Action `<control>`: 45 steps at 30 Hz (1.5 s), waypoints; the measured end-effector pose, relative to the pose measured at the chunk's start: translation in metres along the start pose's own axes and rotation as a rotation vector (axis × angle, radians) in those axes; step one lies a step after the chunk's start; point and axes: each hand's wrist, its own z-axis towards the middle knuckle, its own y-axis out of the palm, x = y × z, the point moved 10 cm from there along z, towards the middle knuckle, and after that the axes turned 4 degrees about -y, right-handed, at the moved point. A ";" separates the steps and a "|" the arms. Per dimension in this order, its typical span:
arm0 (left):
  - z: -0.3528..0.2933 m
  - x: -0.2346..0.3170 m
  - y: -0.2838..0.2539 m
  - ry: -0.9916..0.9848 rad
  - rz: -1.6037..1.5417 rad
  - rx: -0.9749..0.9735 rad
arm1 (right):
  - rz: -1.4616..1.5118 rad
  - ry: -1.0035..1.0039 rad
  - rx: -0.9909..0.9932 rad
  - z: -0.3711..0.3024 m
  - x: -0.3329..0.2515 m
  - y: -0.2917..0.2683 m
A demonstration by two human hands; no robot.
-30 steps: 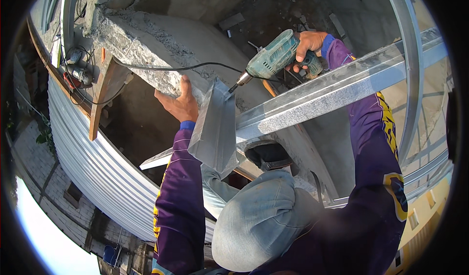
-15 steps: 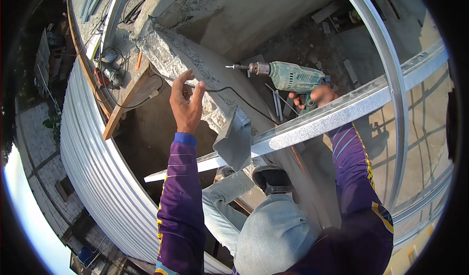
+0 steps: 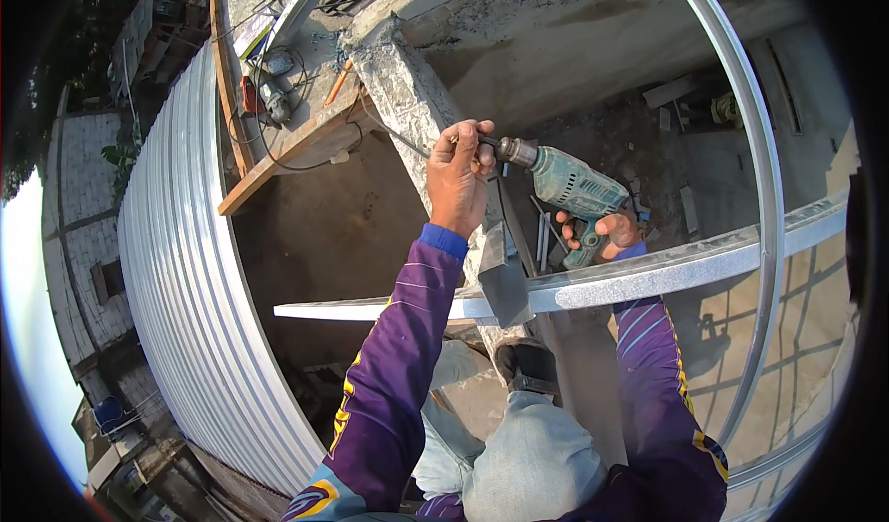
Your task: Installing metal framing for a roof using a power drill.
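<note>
Drill (image 3: 576, 185) between hands (image 3: 460, 184) (image 3: 608, 233), rough concrete wall (image 3: 394, 87), shadowed floor (image 3: 634, 147) below, apparently littered.

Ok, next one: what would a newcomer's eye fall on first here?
Likely the green drill just right of the middle, held by its handle in the right hand, with the left hand at its bit end. After that, the bright corrugated metal sheet sweeping down the left side, and the pale steel beam crossing below both hands.
</note>
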 end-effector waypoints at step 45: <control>0.127 0.150 -0.112 0.375 1.255 0.596 | -0.052 -0.162 0.204 0.015 0.003 0.001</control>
